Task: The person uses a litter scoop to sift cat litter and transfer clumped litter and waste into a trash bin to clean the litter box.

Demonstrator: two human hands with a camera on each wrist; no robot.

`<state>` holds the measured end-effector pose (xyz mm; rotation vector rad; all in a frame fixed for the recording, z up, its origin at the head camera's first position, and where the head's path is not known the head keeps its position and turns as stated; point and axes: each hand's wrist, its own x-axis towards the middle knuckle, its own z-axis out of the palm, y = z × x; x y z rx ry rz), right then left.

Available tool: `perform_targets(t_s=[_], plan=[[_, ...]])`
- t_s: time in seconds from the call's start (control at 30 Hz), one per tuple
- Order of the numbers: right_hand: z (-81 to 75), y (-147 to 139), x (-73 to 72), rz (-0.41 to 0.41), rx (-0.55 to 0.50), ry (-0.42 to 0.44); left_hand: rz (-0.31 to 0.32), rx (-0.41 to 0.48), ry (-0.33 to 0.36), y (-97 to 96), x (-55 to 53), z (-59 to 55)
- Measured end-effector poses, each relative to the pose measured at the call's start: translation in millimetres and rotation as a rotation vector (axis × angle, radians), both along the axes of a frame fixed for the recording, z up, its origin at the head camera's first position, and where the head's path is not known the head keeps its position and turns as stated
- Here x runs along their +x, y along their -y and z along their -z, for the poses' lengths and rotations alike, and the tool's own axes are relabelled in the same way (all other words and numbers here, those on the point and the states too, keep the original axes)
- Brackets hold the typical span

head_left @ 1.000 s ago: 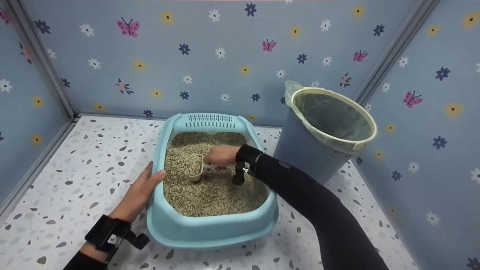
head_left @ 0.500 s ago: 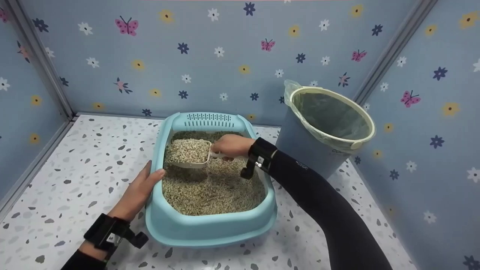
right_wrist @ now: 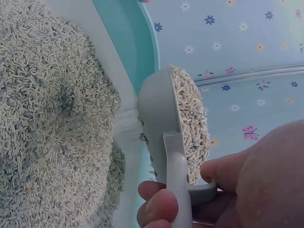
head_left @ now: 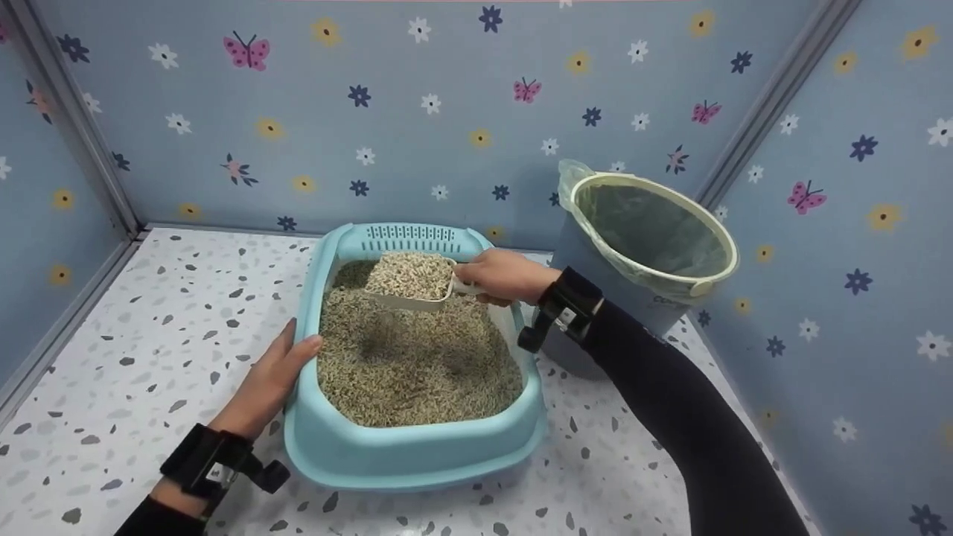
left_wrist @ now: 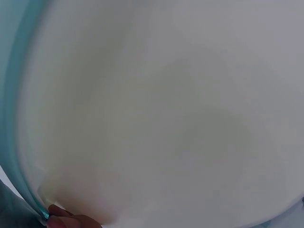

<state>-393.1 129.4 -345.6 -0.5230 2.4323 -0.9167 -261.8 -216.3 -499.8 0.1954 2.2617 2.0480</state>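
Note:
My right hand (head_left: 510, 275) grips the handle of a pale litter scoop (head_left: 421, 304). Heaped pellet litter (right_wrist: 192, 123) fills the scoop, which is raised over the back half of a light blue litter box (head_left: 417, 458). Fingers (right_wrist: 161, 206) and thumb wrap around the handle in the right wrist view. More pellets (head_left: 417, 387) cover the bottom of the box, with a dark hollow at the left. My left hand (head_left: 275, 376) holds the box's left rim, thumb over the edge and the other fingers along the outer side, mostly hidden. A fingertip (left_wrist: 71, 221) shows low in the left wrist view.
Right of the box stands a blue-grey bin (head_left: 581, 335), its cream rim (head_left: 726, 275) holding a clear bag liner (head_left: 640, 216). The speckled white floor (head_left: 149, 335) lies around the box. Flower-patterned walls (head_left: 417, 67) close in the back and both sides.
The right hand has lifted the scoop out of the litter, heaped full, and moved it back and to the right. The left hand keeps its hold on the rim.

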Motion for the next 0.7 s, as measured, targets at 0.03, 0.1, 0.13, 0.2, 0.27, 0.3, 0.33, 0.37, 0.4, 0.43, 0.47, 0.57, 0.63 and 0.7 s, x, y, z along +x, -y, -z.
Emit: perform_targets(t_s=[0.03,0.1,0.13,0.2,0.27,0.3,0.33,0.37,0.4,0.43,0.47,0.57,0.63,0.7], plan=[[-0.7,-3,1.2,0.002,0.000,-0.002,0.003,0.004,-0.002,-0.1,0.1,0.3],[-0.5,-10,3.2,0.016,-0.006,-0.001,0.011,0.009,-0.008,-0.4,0.2,0.5],[-0.3,-13,4.3,0.016,-0.010,-0.001,0.012,0.005,-0.006,-0.5,0.5,0.7],[-1.2,-18,7.5,0.012,-0.016,-0.003,0.015,0.008,-0.005,-1.1,0.6,0.8],[-2.4,-23,10.8,0.005,-0.021,0.000,0.013,0.009,-0.002,-1.7,0.6,0.6],[-3.7,-26,12.8,0.001,-0.023,0.002,0.011,0.010,0.000,-1.9,0.4,0.6],[-5.4,-29,15.0,-0.004,-0.021,0.002,0.010,0.011,0.001,-2.1,0.1,0.4],[-7.0,-31,16.6,-0.009,-0.017,0.001,0.011,0.014,0.000,-2.4,-0.2,0.7],[-8.7,-33,18.3,-0.009,-0.014,0.004,0.011,0.014,0.001,-2.0,-0.3,0.8],[-10.5,-33,19.6,-0.010,-0.012,0.007,0.010,0.013,0.001,-1.0,-0.3,0.6],[-11.9,-32,20.2,-0.012,-0.010,0.006,0.008,0.006,0.002,0.8,-0.1,0.3],[-12.4,-22,18.1,-0.013,-0.002,-0.009,-0.001,-0.009,0.006,5.0,-0.2,0.6],[-10.4,-16,16.6,-0.016,-0.001,-0.030,-0.005,-0.007,0.007,5.3,-0.2,1.3],[-8.8,-18,18.1,-0.004,0.032,-0.056,0.002,-0.008,0.008,3.4,-0.7,3.1]])
